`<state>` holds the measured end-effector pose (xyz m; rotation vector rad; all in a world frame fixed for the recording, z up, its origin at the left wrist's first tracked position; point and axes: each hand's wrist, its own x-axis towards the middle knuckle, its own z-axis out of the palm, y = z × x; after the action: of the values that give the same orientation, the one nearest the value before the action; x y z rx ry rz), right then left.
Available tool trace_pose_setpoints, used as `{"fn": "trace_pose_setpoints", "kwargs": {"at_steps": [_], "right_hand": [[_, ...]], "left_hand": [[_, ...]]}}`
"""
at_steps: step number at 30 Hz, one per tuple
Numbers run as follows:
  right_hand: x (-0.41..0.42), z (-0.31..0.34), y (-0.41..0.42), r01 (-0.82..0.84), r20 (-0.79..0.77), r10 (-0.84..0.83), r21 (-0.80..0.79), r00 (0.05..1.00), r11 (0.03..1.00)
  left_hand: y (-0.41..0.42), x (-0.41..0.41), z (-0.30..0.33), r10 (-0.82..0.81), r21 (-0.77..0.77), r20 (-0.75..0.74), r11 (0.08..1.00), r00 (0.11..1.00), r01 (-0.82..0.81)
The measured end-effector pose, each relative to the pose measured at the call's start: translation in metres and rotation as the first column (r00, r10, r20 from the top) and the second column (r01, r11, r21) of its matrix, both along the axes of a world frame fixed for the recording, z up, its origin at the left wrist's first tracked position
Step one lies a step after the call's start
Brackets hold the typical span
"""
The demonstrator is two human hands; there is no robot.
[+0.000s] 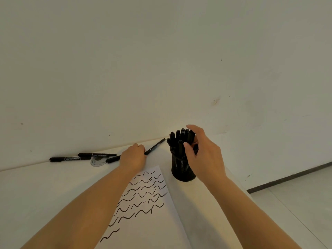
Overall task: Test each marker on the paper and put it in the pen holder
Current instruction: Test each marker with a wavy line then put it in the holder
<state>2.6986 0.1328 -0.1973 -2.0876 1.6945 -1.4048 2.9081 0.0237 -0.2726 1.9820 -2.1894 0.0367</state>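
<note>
A black mesh pen holder [181, 172] stands on the white table, packed with several black markers [177, 136]. My right hand [203, 155] is at the holder's top, its fingers curled round one marker among the bunch. My left hand [133, 156] lies over a black marker [155, 147] on the table near the wall and grips its middle; both ends stick out. Two more black markers [70, 158] [97, 154] lie to the left by the wall. The white paper [147, 221] in front of me carries several wavy black test strokes.
A grey round cable port [98, 161] sits in the table beside the loose markers. The wall [161, 69] runs close behind the table. The table's right edge [240, 184] drops to a tiled floor [296, 203].
</note>
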Motion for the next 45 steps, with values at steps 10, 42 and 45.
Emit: {"fn": "trace_pose_setpoints", "kwargs": {"at_steps": [10,42,45], "right_hand": [[0.006,-0.004,0.001,0.021,-0.096,-0.022,-0.007,0.995,1.000],[0.136,-0.033,0.102,-0.495,0.636,0.180,0.361,0.751,0.790],[0.142,-0.041,0.110,-0.459,0.613,0.165,0.359,0.773,0.813]], "left_hand": [[0.001,-0.009,0.009,0.054,0.149,0.077,0.987,0.996,-0.066],[0.246,0.066,0.040,-0.081,0.108,-0.748,0.964,0.659,0.242],[0.258,0.068,0.037,-0.060,0.072,-0.720,0.985,0.691,0.160]]}}
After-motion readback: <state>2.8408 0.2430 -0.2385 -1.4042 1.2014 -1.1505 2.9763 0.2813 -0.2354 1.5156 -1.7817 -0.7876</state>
